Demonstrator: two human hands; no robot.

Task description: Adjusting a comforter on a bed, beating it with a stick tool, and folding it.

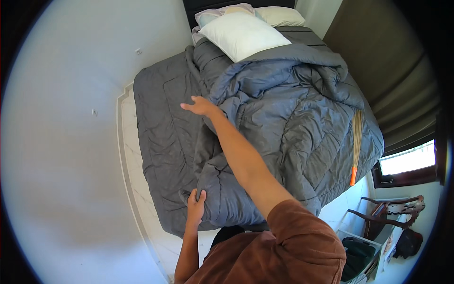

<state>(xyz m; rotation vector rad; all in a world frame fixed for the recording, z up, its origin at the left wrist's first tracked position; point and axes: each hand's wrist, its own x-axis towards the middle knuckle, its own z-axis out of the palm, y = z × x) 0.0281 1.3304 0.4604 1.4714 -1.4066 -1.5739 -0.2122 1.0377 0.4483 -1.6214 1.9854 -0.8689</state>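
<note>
A thick grey comforter (262, 120) lies rumpled over the bed, above a flatter grey quilted cover (159, 117) on the left side. My left hand (195, 207) grips the comforter's edge near the foot of the bed, thumb on top. My right hand (200, 106) is stretched out over the middle of the bed, its fingers apart, holding nothing, beside a raised fold of the comforter. A white pillow (244, 35) rests near the headboard, partly against the folded comforter. A stick broom (356, 142) with an orange handle lies on the bed's right side.
More pillows (282, 16) lie by the dark headboard (230, 3). A wall (71, 142) with sockets stands on the left. On the right are a dark curtain (383, 71), a window (408, 159), a wooden chair (379, 216) and a box holding dark green cloth (358, 257).
</note>
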